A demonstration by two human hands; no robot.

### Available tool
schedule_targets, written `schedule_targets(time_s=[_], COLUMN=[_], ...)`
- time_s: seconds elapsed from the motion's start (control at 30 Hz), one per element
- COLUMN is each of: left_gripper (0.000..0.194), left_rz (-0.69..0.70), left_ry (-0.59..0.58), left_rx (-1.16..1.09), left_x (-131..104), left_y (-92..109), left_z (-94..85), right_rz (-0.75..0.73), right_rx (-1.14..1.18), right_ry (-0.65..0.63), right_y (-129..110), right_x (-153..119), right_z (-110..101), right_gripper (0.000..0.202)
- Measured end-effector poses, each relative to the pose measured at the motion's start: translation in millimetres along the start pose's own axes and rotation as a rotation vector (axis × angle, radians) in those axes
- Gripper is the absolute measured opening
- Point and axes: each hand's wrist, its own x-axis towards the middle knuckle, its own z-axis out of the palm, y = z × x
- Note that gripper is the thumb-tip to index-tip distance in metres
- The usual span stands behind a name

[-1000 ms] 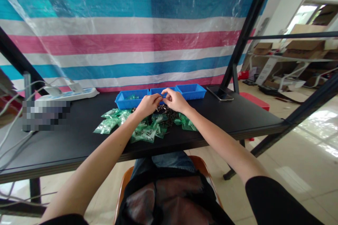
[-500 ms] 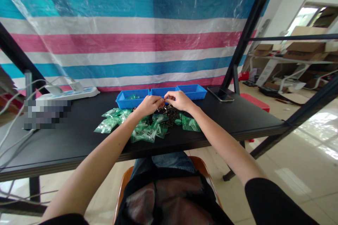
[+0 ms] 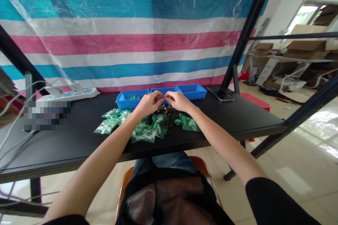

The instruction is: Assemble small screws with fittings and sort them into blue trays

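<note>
My left hand (image 3: pixel 150 103) and my right hand (image 3: pixel 178 100) meet fingertip to fingertip above a pile of small dark screws (image 3: pixel 172 113). Both are closed in a pinch; whatever sits between the fingers is too small to make out. Green-tinted plastic bags (image 3: pixel 144 133) with white plugs inside lie below and left of the pile. Another such bag (image 3: pixel 190 123) rests to its right. Just behind my hands stand blue bins: the left bin (image 3: pixel 124 104) holds some green bags, the middle bin (image 3: pixel 155 90) is partly covered by my fingers, and the right bin (image 3: pixel 196 94) stands beside it.
A phone (image 3: pixel 220 93) lies at the table's back right, near a black frame post (image 3: pixel 235 59). On the left are a white power strip (image 3: pixel 76 95) with cables and a blurred-out object (image 3: pixel 46 115). A striped plastic sheet (image 3: pixel 126 42) hangs behind the black table (image 3: pixel 79 130).
My left hand's fingers have lifted and bent more, with the thumb and forefinger now rounded. My right hand has barely shifted; the bags and bins stay as they were.
</note>
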Motion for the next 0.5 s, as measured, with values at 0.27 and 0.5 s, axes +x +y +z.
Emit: schedule_targets(time_s=[0.27,0.5], left_gripper=[0.016,0.019], left_rz=[-0.038,-0.086], left_ry=[-0.004,0.003], left_rx=[0.016,0.08], left_x=[-0.3,-0.4], left_y=[-4.1,-1.0], left_z=[4.6,3.6], right_rz=[-0.012,-0.034], right_rx=[-0.02,-0.015], right_ry=[0.006,0.041], right_y=[-1.2,-7.5], right_x=[-0.3,-0.2], right_z=[3.0,7.7], right_gripper=[0.011,0.007])
